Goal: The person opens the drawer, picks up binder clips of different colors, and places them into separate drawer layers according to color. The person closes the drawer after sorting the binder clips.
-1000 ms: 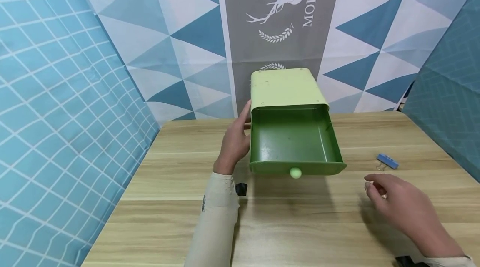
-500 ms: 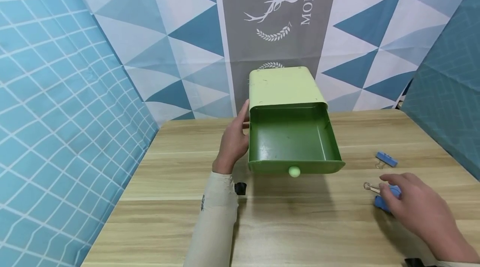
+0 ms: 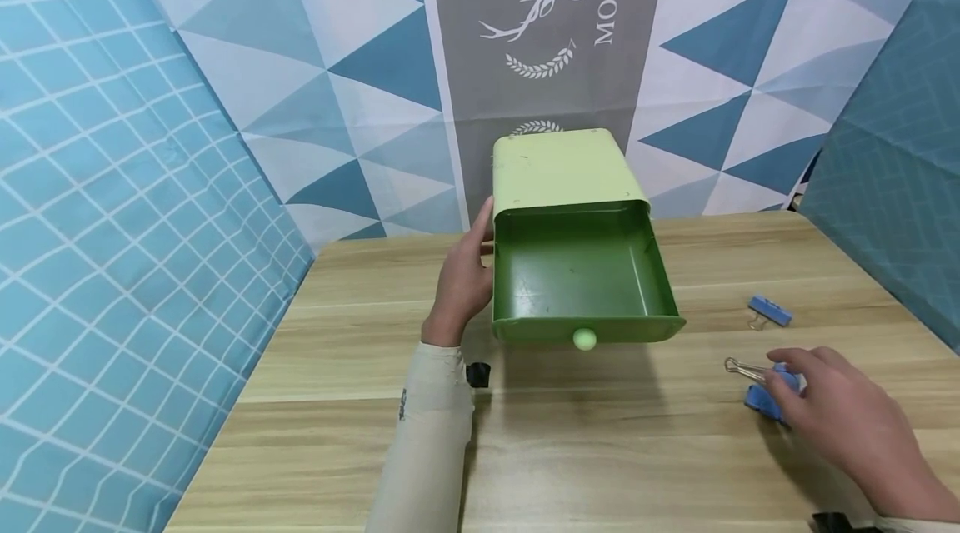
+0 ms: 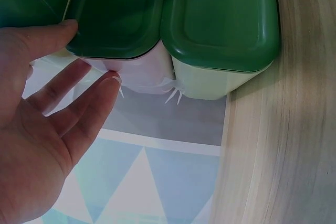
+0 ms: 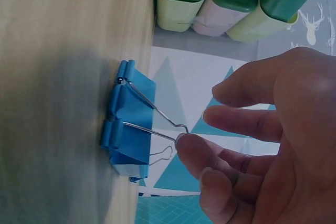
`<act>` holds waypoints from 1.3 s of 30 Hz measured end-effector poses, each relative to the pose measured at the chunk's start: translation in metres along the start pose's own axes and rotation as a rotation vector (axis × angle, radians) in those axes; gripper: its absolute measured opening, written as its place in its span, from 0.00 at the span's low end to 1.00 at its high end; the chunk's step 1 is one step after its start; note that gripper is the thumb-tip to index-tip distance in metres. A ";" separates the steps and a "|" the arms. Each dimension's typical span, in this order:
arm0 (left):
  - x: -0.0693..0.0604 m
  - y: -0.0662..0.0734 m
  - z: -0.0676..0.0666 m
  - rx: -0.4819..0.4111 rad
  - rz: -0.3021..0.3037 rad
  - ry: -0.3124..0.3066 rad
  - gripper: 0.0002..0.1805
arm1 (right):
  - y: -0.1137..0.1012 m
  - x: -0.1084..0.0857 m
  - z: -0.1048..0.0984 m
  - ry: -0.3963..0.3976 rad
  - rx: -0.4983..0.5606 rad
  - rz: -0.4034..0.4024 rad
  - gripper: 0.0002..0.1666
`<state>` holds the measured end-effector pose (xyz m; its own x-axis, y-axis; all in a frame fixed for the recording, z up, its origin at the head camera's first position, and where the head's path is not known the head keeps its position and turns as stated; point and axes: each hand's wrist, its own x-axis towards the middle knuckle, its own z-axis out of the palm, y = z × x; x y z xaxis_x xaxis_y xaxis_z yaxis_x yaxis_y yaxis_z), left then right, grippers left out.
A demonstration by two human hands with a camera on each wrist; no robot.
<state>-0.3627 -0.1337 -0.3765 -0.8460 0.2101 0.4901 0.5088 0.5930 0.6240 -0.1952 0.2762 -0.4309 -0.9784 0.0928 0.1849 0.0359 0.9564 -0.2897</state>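
A stack of small drawers [image 3: 562, 171] stands at the back of the table, and its dark green top drawer [image 3: 585, 275] is pulled out with nothing inside. My left hand [image 3: 459, 287] rests against the stack's left side, fingers extended; in the left wrist view its fingertips touch the pink middle unit [image 4: 142, 72]. A blue binder clip [image 5: 134, 114] with silver wire handles lies at the right of the table. My right hand [image 3: 847, 416] hovers over it, partly covering it, thumb and fingers apart; one fingertip seems to touch a wire handle.
A second blue binder clip [image 3: 770, 311] lies farther back on the wooden table [image 3: 360, 433]. A patterned cloth [image 3: 375, 100] hangs right behind the stack, with blue cloths [image 3: 150, 208] at both sides.
My right hand has shifted right, uncovering the nearer binder clip's handles and part of its body. The left hand stays on the stack; the head view has shifted slightly.
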 end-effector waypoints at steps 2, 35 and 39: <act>0.000 0.000 0.000 -0.003 -0.002 0.001 0.52 | -0.001 -0.001 0.001 0.009 0.004 -0.002 0.18; 0.001 -0.001 0.000 -0.032 0.017 -0.002 0.51 | -0.013 0.007 0.002 -0.122 0.232 -0.044 0.13; 0.000 -0.001 0.000 -0.047 0.008 0.000 0.51 | -0.018 0.007 0.002 -0.130 0.253 -0.035 0.13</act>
<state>-0.3630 -0.1340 -0.3771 -0.8420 0.2146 0.4950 0.5224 0.5538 0.6484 -0.2036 0.2594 -0.4268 -0.9966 0.0088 0.0818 -0.0346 0.8576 -0.5131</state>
